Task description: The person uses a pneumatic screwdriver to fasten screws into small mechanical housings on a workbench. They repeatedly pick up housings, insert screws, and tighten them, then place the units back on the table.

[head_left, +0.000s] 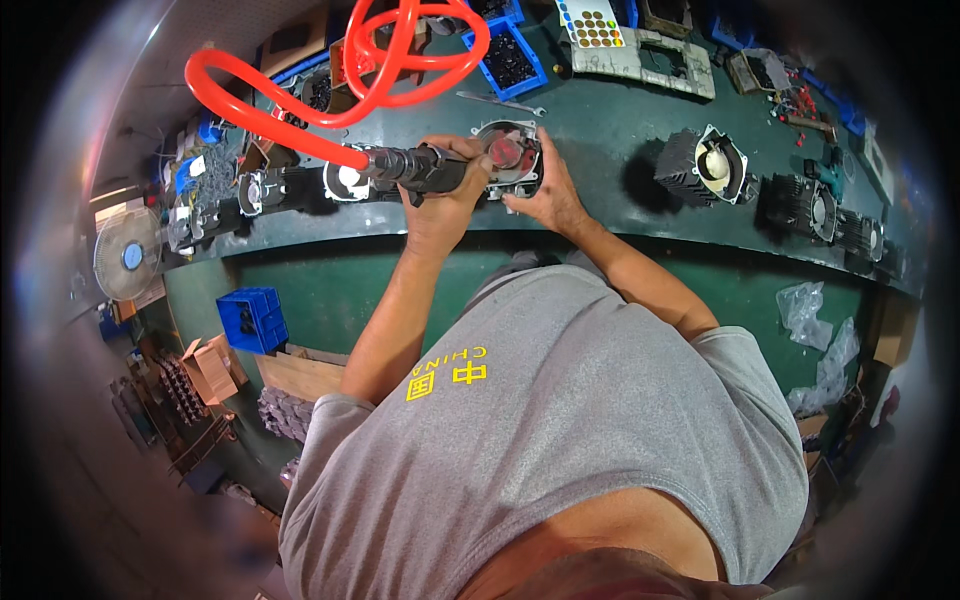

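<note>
My left hand [452,190] is wrapped round a dark air tool [415,168], which lies almost level with its tip end toward the metal motor housing [522,130]. A coiled red air hose [270,115] runs from the tool's rear fitting up and over the bench. Against the right side of the housing, my right hand [555,190] grips its rim with thumb and fingers. A round reddish part [506,152] shows inside the housing's open face. Whether the tool's tip touches the housing is hidden by my left fingers.
More finned housings stand along the bench, one to the right [715,165] and several left. A wrench [505,103] lies behind my hands. Blue bins [512,62] of small black parts and a pale moulded tray [640,65] sit at the back. A fan [128,254] stands left.
</note>
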A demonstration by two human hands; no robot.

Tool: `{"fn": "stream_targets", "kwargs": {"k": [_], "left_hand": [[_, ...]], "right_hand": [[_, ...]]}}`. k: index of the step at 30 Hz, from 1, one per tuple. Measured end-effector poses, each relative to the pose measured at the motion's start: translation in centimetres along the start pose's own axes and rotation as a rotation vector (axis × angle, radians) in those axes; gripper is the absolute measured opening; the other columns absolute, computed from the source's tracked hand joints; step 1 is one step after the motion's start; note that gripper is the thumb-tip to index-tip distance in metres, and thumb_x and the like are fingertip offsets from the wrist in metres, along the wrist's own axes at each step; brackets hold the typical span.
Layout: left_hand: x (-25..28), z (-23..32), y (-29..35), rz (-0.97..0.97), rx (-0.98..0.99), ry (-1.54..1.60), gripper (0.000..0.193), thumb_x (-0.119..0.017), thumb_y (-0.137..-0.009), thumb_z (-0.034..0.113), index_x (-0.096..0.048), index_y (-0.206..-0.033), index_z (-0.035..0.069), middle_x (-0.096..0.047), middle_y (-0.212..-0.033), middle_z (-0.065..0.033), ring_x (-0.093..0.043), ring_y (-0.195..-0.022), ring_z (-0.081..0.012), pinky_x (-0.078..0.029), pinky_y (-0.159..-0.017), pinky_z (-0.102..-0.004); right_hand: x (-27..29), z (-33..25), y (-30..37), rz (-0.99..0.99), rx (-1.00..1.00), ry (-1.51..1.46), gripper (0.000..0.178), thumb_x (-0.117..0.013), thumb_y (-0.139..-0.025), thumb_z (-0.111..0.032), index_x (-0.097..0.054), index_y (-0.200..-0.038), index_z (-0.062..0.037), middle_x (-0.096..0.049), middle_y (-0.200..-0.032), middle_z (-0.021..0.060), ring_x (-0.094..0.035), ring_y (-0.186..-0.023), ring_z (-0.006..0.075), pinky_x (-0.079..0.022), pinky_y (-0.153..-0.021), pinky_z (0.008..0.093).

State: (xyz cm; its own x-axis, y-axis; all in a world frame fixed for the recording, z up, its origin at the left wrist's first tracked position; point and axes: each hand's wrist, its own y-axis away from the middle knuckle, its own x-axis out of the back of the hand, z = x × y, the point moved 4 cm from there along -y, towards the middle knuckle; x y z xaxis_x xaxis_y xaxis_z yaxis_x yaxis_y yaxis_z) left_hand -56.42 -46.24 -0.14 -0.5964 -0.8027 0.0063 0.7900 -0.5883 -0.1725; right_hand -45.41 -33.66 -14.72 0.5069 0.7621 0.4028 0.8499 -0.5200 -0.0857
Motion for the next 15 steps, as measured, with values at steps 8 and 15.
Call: {"fn": "stream_targets", "kwargs": {"k": [8,15], "left_hand": [[-0.9,3.8,-0.2,-0.028,0.036,-0.121,0.027,-0.076,-0.086,-0.003,-0.061,-0.107,0.0,-0.07,-0.1,-0.0076,-0.065,-0.088,-0.0117,-0.056,-0.082,-0.0292],[-2.7,3.3,-0.4,0.064,-0.058,0.095,0.027,-0.077,-0.087,0.0,-0.061,-0.109,0.0,-0.07,-0.101,-0.0087,-0.068,-0.088,-0.013,-0.058,-0.081,-0.0293]], "right_hand": [[-0.1,-0.1,0.2,0.012,-0.02,-0.003,0.126,-0.089,-0.065,-0.03,-0.012,-0.159,0.0024,-0.042,-0.147,0.0288,-0.045,-0.133,0.043,-0.037,-0.115,0.0471],[-0.2,-0.1,0.1,-0.028,-0.051,0.001,0.127,-0.088,-0.065,-0.033,-0.01,-0.158,0.0026,-0.043,-0.146,0.0296,-0.044,-0.133,0.0445,-0.036,-0.115,0.0481]]}}
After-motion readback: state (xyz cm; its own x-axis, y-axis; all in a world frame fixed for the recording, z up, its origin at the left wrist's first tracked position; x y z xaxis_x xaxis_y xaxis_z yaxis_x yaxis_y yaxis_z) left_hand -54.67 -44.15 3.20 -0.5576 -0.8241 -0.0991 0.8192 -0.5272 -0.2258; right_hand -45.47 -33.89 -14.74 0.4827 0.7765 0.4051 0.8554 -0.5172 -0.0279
